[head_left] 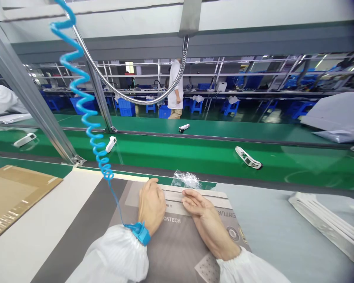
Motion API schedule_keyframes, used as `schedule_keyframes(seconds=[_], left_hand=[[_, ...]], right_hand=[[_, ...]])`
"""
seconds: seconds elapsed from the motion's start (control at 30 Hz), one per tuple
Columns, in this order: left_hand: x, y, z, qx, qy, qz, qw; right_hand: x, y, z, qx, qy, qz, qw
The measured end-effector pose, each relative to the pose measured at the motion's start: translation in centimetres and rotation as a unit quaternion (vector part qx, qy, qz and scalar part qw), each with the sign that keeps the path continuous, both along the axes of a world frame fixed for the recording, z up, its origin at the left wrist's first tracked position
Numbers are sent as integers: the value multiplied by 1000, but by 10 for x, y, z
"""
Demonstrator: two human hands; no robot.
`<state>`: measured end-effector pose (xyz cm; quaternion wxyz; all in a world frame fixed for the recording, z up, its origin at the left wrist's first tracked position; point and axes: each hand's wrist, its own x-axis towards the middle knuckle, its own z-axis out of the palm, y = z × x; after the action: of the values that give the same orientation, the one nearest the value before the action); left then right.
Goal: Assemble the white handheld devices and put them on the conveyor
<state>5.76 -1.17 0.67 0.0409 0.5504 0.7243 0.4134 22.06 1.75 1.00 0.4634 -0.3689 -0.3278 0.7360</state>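
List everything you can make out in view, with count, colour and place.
Belt: 1, green, across the middle
Elongated parts: 5, mostly white, four on belt, one beyond
Printed sheet: 1, grey, bottom centre
Crumpled plastic: 1 bundle, clear, beyond sheet
Cardboard: 1, brown, left
Strips: several, white, right
Coiled cord: 1, blue, upper left
Flexible hose: 1, silver, upper centre
Posts: 2, silver, left
Stools: several, blue, background
Standing person: 1, white coat, background
Wrist strap: 1, blue, lower centre
Sleeves: 2, white, bottom
Left hand: 1, bare, over sheet
Right hand: 1, bare, over sheet
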Motion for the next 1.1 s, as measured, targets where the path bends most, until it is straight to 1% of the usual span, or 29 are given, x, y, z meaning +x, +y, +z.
schedule_keyframes(seconds=[0.07, 0.23, 0.4, 0.63, 0.9, 1.1], left_hand=[[2, 0, 2, -7, -2, 1, 1000], [4, -2, 8, -26, -11, -24, 999], [2, -1, 9, -42, -26, -43, 998], [-1, -1, 5, -26, -16, -59, 998], [1, -2, 7, -42, -12, -55, 998], [-1, -4, 6, -1, -24, -55, 998]], right_hand=[[0, 0, 0, 1, 0, 1, 1000], [1, -1, -1, 2, -1, 2, 1000], [1, -1, -1, 2, 0, 5, 1000], [1, 1, -6, 4, 1, 10, 1000], [0, 0, -4, -2, -4, 8, 1000], [1, 2, -4, 4, -10, 16, 1000]])
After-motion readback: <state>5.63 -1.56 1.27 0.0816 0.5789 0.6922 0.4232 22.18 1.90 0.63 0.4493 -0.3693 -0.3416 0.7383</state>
